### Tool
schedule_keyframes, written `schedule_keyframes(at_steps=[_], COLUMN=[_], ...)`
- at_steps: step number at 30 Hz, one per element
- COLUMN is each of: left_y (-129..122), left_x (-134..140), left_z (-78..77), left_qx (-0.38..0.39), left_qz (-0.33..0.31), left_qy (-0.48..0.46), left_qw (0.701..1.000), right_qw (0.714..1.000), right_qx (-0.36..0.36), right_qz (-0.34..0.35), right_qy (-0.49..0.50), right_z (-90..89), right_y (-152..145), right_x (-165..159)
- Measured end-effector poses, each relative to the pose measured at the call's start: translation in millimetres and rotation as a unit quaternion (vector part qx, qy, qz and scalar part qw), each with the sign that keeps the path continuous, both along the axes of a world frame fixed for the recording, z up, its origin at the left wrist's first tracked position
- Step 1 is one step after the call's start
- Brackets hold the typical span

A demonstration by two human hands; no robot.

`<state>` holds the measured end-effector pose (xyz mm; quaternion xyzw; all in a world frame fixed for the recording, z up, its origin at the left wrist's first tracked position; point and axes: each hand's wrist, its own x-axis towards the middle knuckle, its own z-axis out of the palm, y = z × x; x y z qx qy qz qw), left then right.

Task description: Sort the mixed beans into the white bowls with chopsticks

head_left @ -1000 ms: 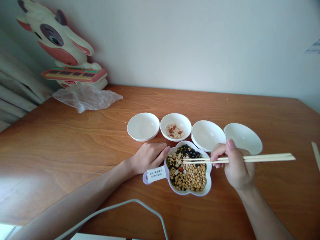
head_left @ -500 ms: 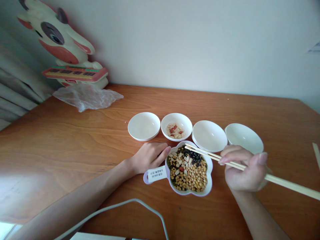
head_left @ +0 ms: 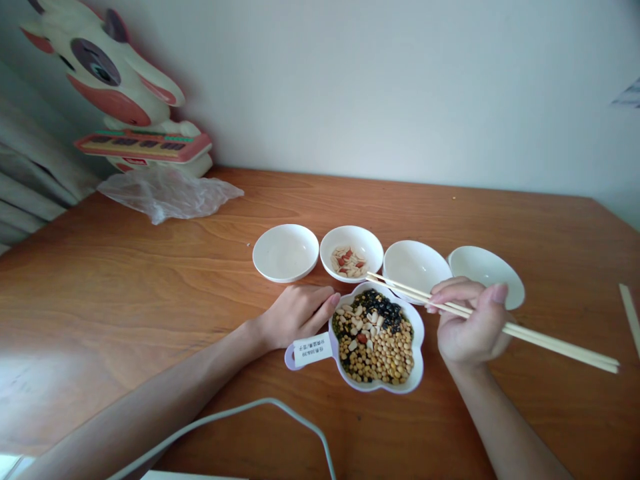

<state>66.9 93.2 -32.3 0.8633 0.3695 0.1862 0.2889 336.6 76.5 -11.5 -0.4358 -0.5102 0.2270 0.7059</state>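
Note:
A pair of light wooden chopsticks (head_left: 555, 341) is gripped in my right hand (head_left: 473, 320), pointing left. Their tips are over the far rim of a paw-shaped bowl (head_left: 419, 373), close to the second white bowl; I cannot make out anything between them. My left hand (head_left: 300, 315) is closed at the left rim of the paw-shaped bowl, above its labelled handle (head_left: 310, 349). Inside lie yellow soybeans (head_left: 393, 353), black beans (head_left: 383, 305), pale peanut pieces (head_left: 373, 327) and small green beans. The second white bowl (head_left: 376, 243) holds peanut halves and red-skinned pieces (head_left: 349, 261).
Three other white bowls (head_left: 286, 250) (head_left: 417, 267) (head_left: 493, 270) complete the row behind. A clear plastic bag (head_left: 173, 193) and a cow-shaped toy keyboard (head_left: 145, 143) stand back left. A white cable (head_left: 265, 401) crosses the front. A pale strip (head_left: 630, 310) lies far right.
My right hand has moved slightly left and up, lifting the chopstick tips from above the black beans to the far rim. My left hand stays at the paw-shaped bowl.

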Motion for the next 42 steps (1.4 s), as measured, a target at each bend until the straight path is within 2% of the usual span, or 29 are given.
schedule_keyframes(at_steps=[9, 17, 25, 31, 34, 38, 42], left_y=[-1, -1, -1, -1, -1, -1, 0], left_x=[0, 0, 0, 0, 0, 0, 0], left_z=[-0.4, -1.3, -1.0, -0.8, -1.5, -2.5, -2.3], left_qx=[-0.001, 0.003, -0.006, -0.008, -0.006, 0.001, 0.007], left_qz=[0.005, 0.006, 0.006, 0.005, 0.008, 0.007, 0.006], left_qy=[0.003, 0.006, 0.005, 0.003, 0.006, 0.007, 0.006], left_qw=[1.000, 1.000, 1.000, 1.000, 1.000, 1.000, 1.000], right_qw=[0.999, 0.995, 0.995, 0.994, 0.992, 0.981, 0.947], right_qx=[-0.048, -0.065, -0.074, -0.081, -0.086, -0.097, -0.127], right_qz=[0.017, 0.026, 0.051, 0.070, 0.090, 0.129, 0.226], right_qy=[-0.009, -0.067, -0.052, -0.020, -0.035, -0.108, -0.187], right_z=[-1.8, -3.7, -5.2, 4.7, 9.5, 11.1, 11.5], right_y=[2, -3, -5, -7, -9, -12, -12], right_x=[2, 7, 9, 14, 20, 34, 49])
